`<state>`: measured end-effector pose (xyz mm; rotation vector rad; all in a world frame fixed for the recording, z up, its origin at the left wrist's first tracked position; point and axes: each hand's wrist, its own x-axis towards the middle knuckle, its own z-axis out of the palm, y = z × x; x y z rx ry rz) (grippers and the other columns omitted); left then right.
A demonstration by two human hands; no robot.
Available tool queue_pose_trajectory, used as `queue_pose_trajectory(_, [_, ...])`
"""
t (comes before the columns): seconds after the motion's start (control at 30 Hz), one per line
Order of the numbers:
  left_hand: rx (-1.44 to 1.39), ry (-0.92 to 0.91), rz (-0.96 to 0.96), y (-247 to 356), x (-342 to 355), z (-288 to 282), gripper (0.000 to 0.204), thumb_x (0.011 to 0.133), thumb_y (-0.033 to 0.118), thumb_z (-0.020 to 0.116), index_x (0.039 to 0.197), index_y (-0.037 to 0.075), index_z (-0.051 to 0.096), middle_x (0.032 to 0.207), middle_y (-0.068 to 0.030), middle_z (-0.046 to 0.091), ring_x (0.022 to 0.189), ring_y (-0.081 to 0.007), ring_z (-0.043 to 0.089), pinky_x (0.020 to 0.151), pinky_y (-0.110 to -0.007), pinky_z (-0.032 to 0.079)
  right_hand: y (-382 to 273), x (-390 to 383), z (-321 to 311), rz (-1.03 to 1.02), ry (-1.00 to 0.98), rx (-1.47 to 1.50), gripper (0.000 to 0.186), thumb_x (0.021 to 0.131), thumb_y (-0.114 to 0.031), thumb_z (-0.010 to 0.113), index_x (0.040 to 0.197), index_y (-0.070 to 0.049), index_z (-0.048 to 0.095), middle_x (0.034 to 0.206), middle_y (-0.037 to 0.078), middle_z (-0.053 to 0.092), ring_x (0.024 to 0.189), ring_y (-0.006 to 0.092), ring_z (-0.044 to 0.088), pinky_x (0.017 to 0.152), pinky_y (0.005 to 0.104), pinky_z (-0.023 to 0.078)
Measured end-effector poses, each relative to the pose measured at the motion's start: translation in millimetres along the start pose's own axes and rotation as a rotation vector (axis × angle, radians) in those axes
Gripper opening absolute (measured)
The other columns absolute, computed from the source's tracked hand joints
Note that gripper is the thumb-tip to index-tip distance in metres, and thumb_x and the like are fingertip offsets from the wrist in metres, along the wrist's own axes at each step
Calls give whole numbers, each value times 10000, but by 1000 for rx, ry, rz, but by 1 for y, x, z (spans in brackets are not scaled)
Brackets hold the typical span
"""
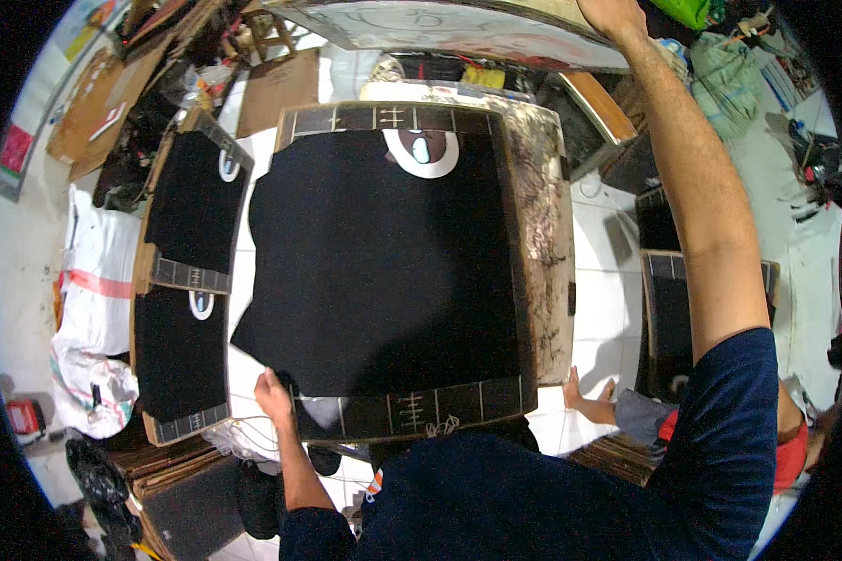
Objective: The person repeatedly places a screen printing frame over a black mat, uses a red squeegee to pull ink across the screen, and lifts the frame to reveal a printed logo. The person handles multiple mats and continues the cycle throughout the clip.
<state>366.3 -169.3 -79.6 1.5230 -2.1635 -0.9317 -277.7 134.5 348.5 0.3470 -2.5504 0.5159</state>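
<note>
Before me a large dark board [374, 418] with white ruled lines lies on a worn, stained table [550, 271]. Black cloth [384, 271] covers most of it, with an eye-shaped print [437, 166] in white, brown and pale blue near the far edge. My right hand [616, 17] is stretched far out at the top, closed on the edge of a wide printing screen frame [458, 30], which is raised beyond the board. My left hand [273, 393] is beside the board's near left corner, just below the cloth's edge, with its fingers drawn together; what they hold is hidden.
Left, another board [189, 273] carries black cloth pieces with similar prints. White sacks [98, 309] lie past it. Stacked boards [182, 505] stand at the lower left. At the right are more dark boards [666, 309] and another person's bare limb [591, 404], near the table.
</note>
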Motion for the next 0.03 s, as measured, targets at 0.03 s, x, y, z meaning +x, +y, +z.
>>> queue_pose_trajectory(0.03, [4,-24,-14,2,2,6,414,1056,289,515,980,-88,668,863,-227,706,787,-304,595,783,-471,474,3,-4,-2,9,-3,-24,419,899,-450,577,1032,-111,785,1105,234,730,1077,416,689,961,480,537])
